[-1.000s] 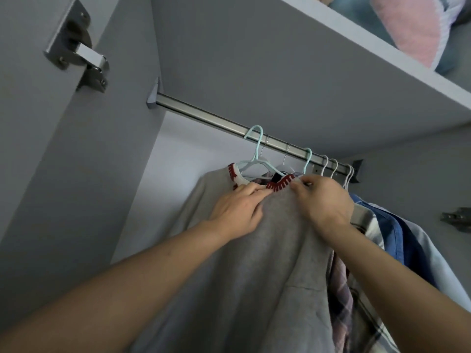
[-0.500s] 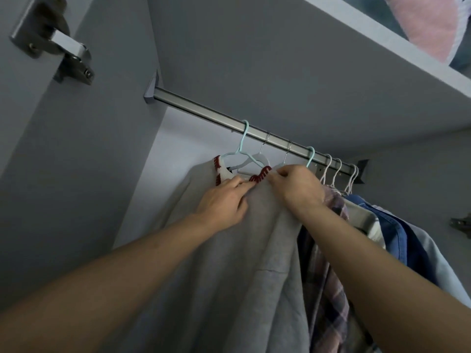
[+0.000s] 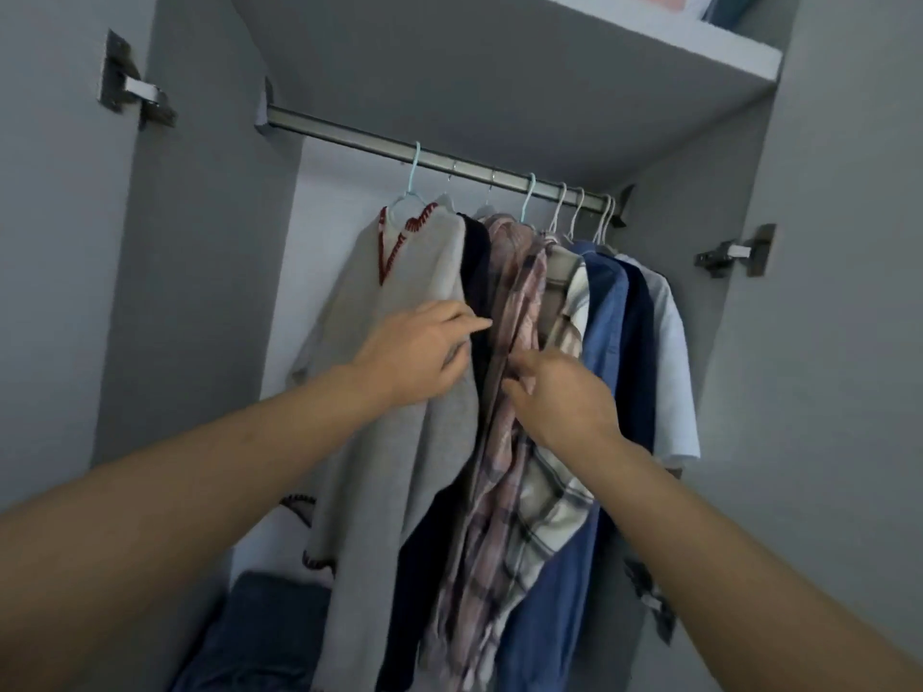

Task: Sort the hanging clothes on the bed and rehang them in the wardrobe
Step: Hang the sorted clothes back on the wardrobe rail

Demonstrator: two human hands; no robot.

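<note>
A row of clothes hangs on the metal rail inside the wardrobe. Leftmost is a grey sweater with a red-stitched neck, on a teal hanger. Beside it hang a black garment, a pink plaid shirt, a beige checked shirt, a blue shirt, a navy one and a white one. My left hand rests on the sweater's right edge, fingers reaching towards the black garment. My right hand pinches the pink plaid shirt at mid height.
A shelf runs just above the rail. Door hinges stick out at the left and right sides. Folded dark blue cloth lies on the wardrobe floor at the left. The rail's left part carries no hangers.
Both hands have dropped from the sweater's collar to the middle of the garments. The view has pulled back and tilted down, so more of the wardrobe shows.
</note>
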